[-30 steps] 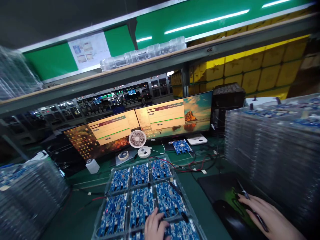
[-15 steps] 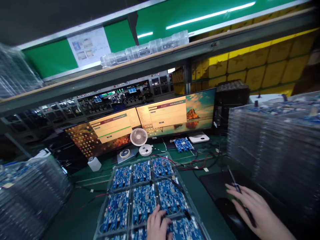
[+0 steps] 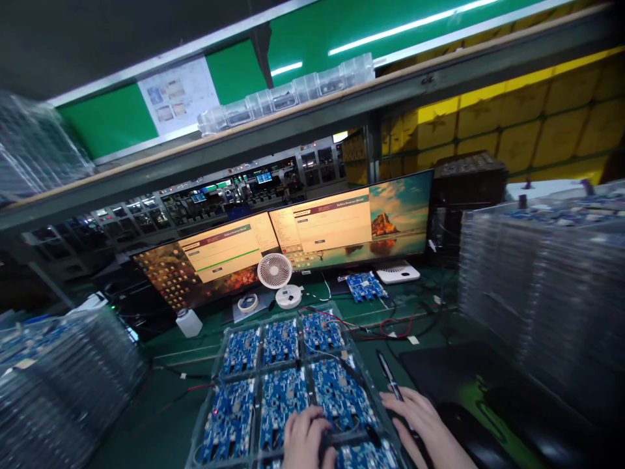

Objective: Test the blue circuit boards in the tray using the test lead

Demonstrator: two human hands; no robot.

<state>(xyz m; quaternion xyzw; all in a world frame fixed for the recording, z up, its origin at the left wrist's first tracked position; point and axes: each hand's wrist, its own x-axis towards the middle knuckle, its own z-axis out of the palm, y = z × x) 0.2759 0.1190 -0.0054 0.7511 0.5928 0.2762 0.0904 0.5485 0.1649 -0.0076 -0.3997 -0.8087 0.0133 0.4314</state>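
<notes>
A clear plastic tray (image 3: 198, 435) lies in front of me, with blue circuit boards (image 3: 284, 398) in its compartments. My left hand (image 3: 306, 440) rests over the middle of the tray, fingers curled down at the gap between two boards. What lies under its fingertips is hidden. My right hand (image 3: 424, 426) is just beyond the tray's right edge, closed around a slim dark pen (image 3: 390, 376) whose tip points up and away. Thin wires and a black cable (image 3: 354, 374) run over the right-hand boards. A small red light glows on the left board.
Stacked trays stand at left (image 3: 73, 384) and right (image 3: 517, 286). Behind the tray are two monitors (image 3: 336, 228), a small white fan (image 3: 275, 271), a tape roll (image 3: 248, 302), a white bottle (image 3: 188, 323) and a loose board (image 3: 366, 286). A black mouse (image 3: 471, 433) is at right. A shelf crosses above.
My right hand has moved left with the pen, from above the mouse to the tray's right edge. My left hand stays over the boards, its fingers more curled. The view has shifted slightly.
</notes>
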